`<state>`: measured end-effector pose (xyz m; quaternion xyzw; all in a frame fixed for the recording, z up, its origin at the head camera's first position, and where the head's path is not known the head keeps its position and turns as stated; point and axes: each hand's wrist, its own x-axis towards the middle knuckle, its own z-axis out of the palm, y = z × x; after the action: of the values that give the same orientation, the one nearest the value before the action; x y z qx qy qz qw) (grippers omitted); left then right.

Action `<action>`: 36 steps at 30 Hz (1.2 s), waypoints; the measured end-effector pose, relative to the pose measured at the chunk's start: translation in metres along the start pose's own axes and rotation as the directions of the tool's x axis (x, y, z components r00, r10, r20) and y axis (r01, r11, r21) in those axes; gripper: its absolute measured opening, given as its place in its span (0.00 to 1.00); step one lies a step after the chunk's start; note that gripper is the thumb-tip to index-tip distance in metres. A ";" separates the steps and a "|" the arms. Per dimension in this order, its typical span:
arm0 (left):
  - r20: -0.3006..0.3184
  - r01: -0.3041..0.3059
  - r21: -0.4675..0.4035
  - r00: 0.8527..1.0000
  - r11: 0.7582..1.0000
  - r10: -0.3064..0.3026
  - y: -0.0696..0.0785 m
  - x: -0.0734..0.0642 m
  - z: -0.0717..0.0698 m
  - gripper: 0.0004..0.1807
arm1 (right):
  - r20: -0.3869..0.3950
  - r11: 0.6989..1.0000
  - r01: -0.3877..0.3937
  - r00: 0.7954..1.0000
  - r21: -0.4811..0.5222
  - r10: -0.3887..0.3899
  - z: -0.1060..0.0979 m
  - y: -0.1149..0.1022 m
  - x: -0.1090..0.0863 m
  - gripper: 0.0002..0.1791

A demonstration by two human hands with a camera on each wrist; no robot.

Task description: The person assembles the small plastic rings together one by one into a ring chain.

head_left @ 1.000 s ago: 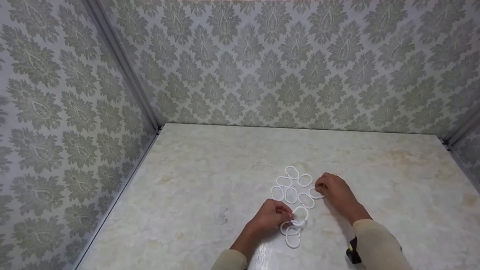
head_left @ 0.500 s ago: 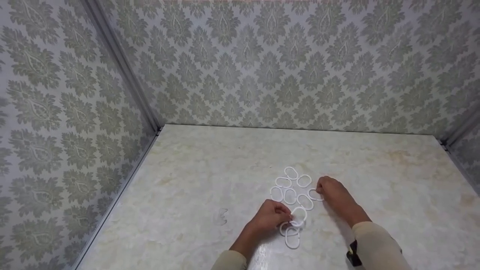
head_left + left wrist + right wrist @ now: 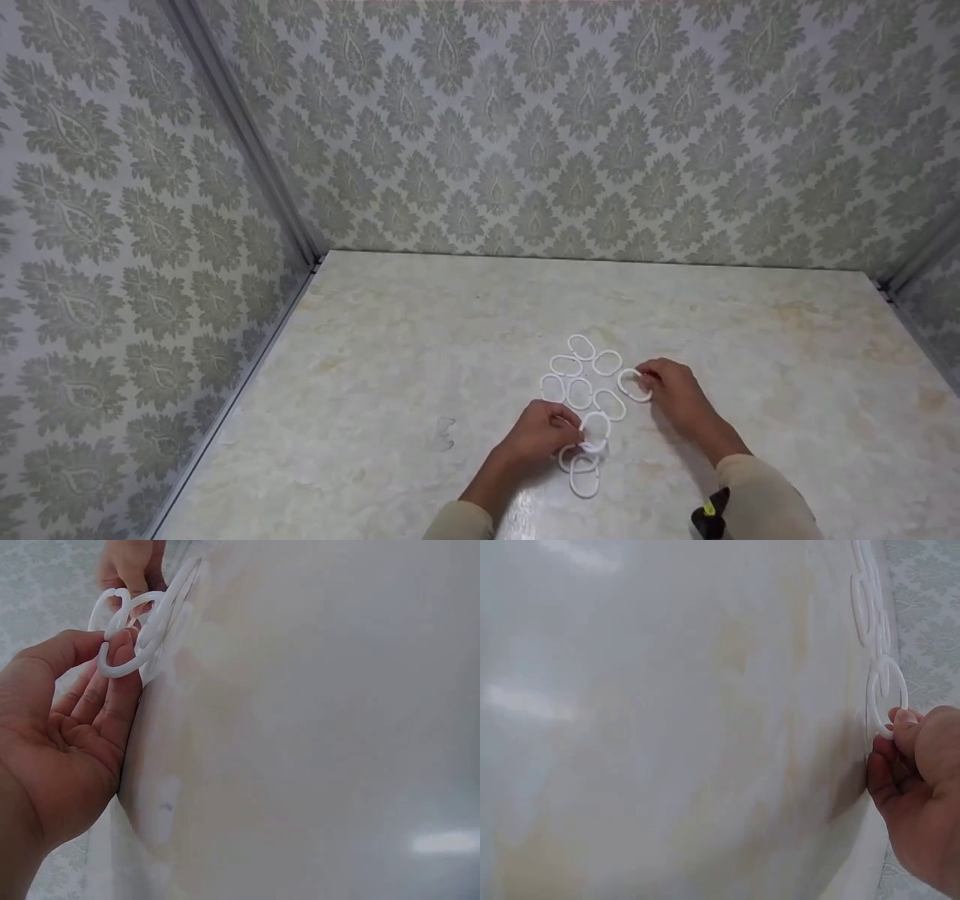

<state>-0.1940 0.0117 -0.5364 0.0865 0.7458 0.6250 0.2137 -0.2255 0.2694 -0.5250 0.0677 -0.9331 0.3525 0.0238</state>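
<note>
My left hand pinches a white plastic curtain ring between thumb and fingertips. In the left wrist view, that C-shaped ring has a gap beside the thumb and overlaps other rings, apparently linked with them. Two more rings lie below it, the lower one flat on the table. To the right, my right hand holds a single curtain ring by its edge. The right wrist view has this ring tilted up off the tabletop, between thumb and finger.
Several loose white rings, such as one at the back, lie flat between and beyond the hands. The pale marbled table meets patterned walls at the back and left. A grey mark shows on the tabletop.
My right hand has lifted the ring it pinches from lying flat to tilted up, shifting slightly toward me. The left hand keeps its hold on its ring, nearly still.
</note>
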 end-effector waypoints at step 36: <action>0.015 -0.070 -0.121 0.997 0.990 0.072 -0.003 -0.001 -0.003 0.09 | 0.143 0.905 -0.149 0.985 0.399 0.099 -0.004 -0.025 -0.018 0.14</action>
<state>-0.1944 0.0079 -0.5389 0.1059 0.7011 0.6751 0.2034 -0.2042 0.2555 -0.5072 0.0326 -0.8412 0.5353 -0.0693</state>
